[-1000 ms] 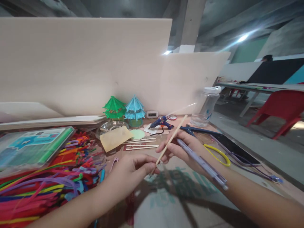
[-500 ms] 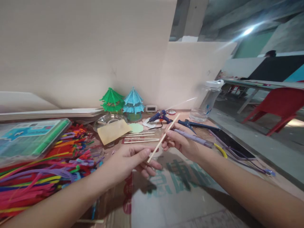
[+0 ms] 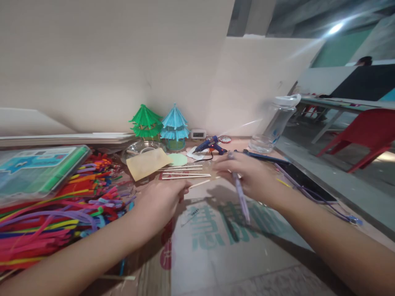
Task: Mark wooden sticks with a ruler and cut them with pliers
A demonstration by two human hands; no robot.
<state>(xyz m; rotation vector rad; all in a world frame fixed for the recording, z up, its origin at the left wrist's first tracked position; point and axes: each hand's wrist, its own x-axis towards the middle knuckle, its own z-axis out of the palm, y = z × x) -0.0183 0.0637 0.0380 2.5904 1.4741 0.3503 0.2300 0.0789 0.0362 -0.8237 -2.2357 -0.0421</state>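
Observation:
My left hand (image 3: pixel 165 199) is closed, its fingertips pinching one end of a thin wooden stick (image 3: pixel 200 184) held low over the cardboard (image 3: pixel 210 259). Opposite it, my right hand (image 3: pixel 249 176) grips a purple pen (image 3: pixel 242 199) that slants downward below the palm. The right fingertips are close to the stick's other end; whether they touch it is unclear. Just behind the hands lie several more wooden sticks (image 3: pixel 185 174), beside a yellowish piece of paper (image 3: pixel 148 163) and a pale green disc (image 3: pixel 178 159).
Bundled pipe cleaners (image 3: pixel 46 230) and a plastic case (image 3: pixel 43 172) fill the left. Behind stand a green paper-roofed model (image 3: pixel 145 123), a blue one (image 3: pixel 175 129) and a glue gun (image 3: pixel 210 144). To the right are a clear bottle (image 3: pixel 271 125) and a phone (image 3: pixel 305 183).
The stick has gone from raised and steep to low and nearly flat. The purple pen has swung round to point down. My left fingers have closed in, and the view has shifted slightly.

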